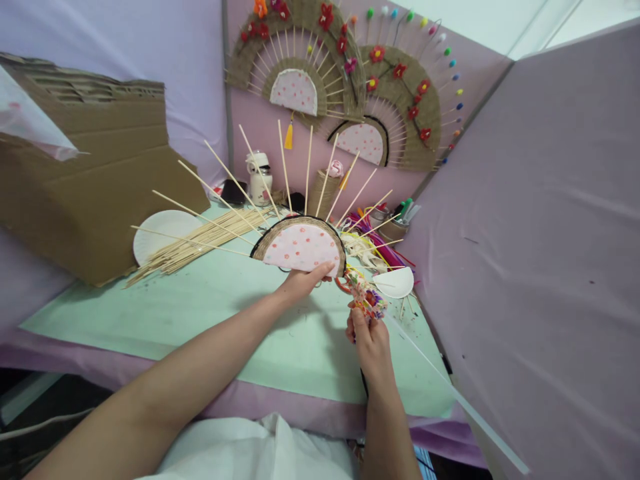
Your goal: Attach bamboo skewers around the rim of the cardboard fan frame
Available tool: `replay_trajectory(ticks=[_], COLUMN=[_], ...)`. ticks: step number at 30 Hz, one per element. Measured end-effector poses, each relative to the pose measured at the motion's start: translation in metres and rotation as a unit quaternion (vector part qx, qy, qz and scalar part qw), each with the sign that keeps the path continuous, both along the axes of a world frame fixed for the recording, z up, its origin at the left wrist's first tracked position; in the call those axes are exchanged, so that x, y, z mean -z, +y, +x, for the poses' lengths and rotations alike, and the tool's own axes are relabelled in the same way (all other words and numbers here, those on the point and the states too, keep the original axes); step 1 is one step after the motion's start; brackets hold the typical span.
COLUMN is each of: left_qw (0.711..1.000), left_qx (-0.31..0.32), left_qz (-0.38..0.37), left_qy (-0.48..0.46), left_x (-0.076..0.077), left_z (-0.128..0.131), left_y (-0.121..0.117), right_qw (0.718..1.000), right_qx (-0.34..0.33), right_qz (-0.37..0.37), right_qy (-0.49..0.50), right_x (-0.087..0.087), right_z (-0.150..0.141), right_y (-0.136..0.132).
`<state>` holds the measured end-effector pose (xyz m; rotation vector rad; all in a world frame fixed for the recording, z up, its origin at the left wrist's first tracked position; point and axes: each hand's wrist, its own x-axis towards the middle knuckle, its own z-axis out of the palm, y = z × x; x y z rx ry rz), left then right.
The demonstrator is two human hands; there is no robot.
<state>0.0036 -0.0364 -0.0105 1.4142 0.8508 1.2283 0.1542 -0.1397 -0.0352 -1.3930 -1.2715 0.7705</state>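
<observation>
Pens (406, 207) in cup (395, 231), left hand (303, 282) holding fan (301, 245), right hand (369, 337) gripping glue gun (371, 301)

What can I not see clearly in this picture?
All in head view:
Left hand: most fingers, hidden behind the half-round piece.
Flowered object: lower part, covered by the right hand.
Cardboard: left end, cut off by the left edge.
Left hanging fan: top, cut off by the upper edge.
Dark wall spot: too small to identify.
</observation>
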Motion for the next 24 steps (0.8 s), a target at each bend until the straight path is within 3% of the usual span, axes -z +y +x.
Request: replay_trajectory(ticks=[8, 16, 20, 24], left_qw=[1.0, 1.0, 1.0, 0.994], left_qx=[-0.001, 0.007, 0.002, -0.01], left_qz=[-0.009, -0.008, -0.019, -0.069], left_qy=[-0.006, -0.001, -0.01, -0.079], left_x=[0.005, 0.0, 0.002, 0.005], left_z=[0.001, 0.002, 0.001, 0.001], left_y=[0.004, 0.0, 0.003, 0.011], right_qw=[1.0, 1.0, 0.998, 0.989], right_qx=[0.004, 0.019, 0.063, 0.141], right_qz=[-0.013, -0.017, -0.011, 0.035], right_qy=[0.015, -0.004, -0.006, -0.013], right_x=[0.0, -0.003, -0.008, -0.016], right_z=[0.001, 0.001, 0.007, 0.04], right_y=[0.001, 0.001, 0.001, -0.003])
